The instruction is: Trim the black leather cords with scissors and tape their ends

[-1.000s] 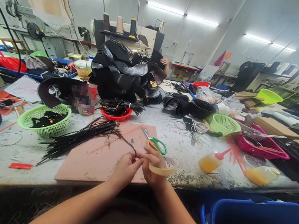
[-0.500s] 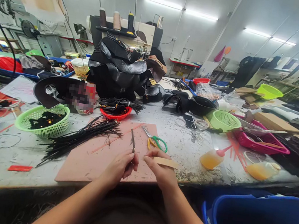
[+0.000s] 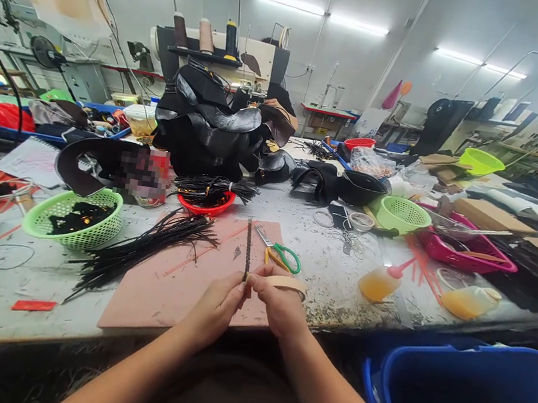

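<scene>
My left hand (image 3: 216, 305) pinches the lower end of a thin black braided strip (image 3: 248, 249), whose free part points away over the pink board (image 3: 157, 303). My right hand (image 3: 281, 308) is closed around a roll of tan tape (image 3: 293, 284). Its thumb and fingertips meet the left fingers at the strip's end; what lies between them is mostly hidden. Just beyond the right hand, scissors (image 3: 285, 258) with green and yellow handles rest at the board's edge. Left of the hands a bundle of black strips (image 3: 141, 246) lies partly on the board.
A green basket (image 3: 93, 229) with black pieces stands at the left, and a red bowl (image 3: 205, 207) of strips behind the board. To the right are two bottles of amber liquid (image 3: 378, 285), a green basket (image 3: 403, 216) and a magenta basket (image 3: 473, 259). A blue bin (image 3: 468, 356) stands below.
My right hand has moved left until its fingers meet my left fingers at the strip's end. The strip has swung more upright, and the tape roll has turned, showing its ring shape.
</scene>
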Available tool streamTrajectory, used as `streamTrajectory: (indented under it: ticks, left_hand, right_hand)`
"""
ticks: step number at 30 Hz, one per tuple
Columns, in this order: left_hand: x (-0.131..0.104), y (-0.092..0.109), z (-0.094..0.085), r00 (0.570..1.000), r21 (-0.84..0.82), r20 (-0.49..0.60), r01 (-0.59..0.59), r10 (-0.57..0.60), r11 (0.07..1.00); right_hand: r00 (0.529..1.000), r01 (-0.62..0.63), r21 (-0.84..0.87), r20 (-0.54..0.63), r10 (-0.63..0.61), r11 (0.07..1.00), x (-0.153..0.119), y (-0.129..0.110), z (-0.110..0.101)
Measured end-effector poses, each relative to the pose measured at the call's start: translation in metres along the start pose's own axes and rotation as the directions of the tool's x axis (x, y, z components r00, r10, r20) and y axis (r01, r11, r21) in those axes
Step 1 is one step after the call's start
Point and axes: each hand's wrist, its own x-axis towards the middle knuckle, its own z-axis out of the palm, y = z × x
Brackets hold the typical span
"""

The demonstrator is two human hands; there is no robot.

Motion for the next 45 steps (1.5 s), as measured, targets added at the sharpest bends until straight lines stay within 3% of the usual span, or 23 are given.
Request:
streamTrajectory:
  ticks: [5, 9, 12, 14, 16, 20, 26, 30, 33, 40, 45]
  left_hand:
    - [0.0, 0.003, -0.002, 0.998, 0.126, -0.002, -0.063, 0.064, 0.99]
    - [-0.001, 0.008, -0.007, 0.989, 0.255, 0.012, -0.149, 0.151, 0.956]
    - [-0.002, 0.013, -0.009, 0.976, 0.258, 0.075, -0.217, 0.204, 0.942]
    - [-0.002, 0.015, -0.01, 0.982, 0.229, 0.064, -0.189, 0.179, 0.955]
    - [-0.001, 0.016, -0.009, 0.994, 0.187, -0.016, -0.099, 0.104, 0.977]
    - [0.001, 0.014, -0.008, 0.992, 0.061, -0.124, 0.004, 0.004, 0.998]
    - [0.002, 0.012, -0.008, 0.993, -0.329, 0.008, 0.116, -0.12, 0.937]
    - [0.001, 0.012, -0.008, 0.984, -0.451, 0.095, 0.18, -0.154, 0.874]
    - [0.001, 0.016, -0.007, 0.967, -0.503, 0.146, 0.255, -0.209, 0.826]
    - [-0.001, 0.022, -0.009, 0.985, -0.367, 0.007, 0.163, -0.172, 0.916]
    - [-0.001, 0.015, -0.01, 0.984, -0.48, 0.072, 0.177, -0.162, 0.859]
  right_hand:
    - [1.0, -0.002, 0.014, 0.022, 0.001, 1.0, 0.001, 0.005, 0.001]
    - [0.992, 0.124, -0.114, 0.017, -0.123, 0.986, 0.0, 0.007, -0.001]
    - [0.965, 0.261, -0.23, 0.041, -0.258, 0.938, -0.001, 0.007, -0.002]
    - [0.94, 0.334, -0.276, 0.029, -0.34, 0.901, -0.002, 0.006, -0.002]
    - [0.926, 0.358, -0.306, -0.004, -0.377, 0.882, -0.003, 0.006, -0.002]
    - [0.934, 0.337, -0.297, -0.014, -0.357, 0.893, -0.003, 0.007, -0.001]
    - [0.913, 0.409, -0.216, 0.103, -0.396, 0.887, -0.001, 0.008, -0.006]
    - [0.901, 0.417, -0.239, 0.234, -0.365, 0.877, -0.001, 0.001, -0.009]
    - [0.887, 0.445, -0.268, 0.264, -0.379, 0.854, -0.004, -0.004, -0.011]
    - [0.894, 0.446, -0.435, 0.172, -0.414, 0.783, -0.007, -0.006, -0.009]
    - [0.872, 0.486, -0.349, 0.248, -0.421, 0.801, -0.004, -0.005, -0.013]
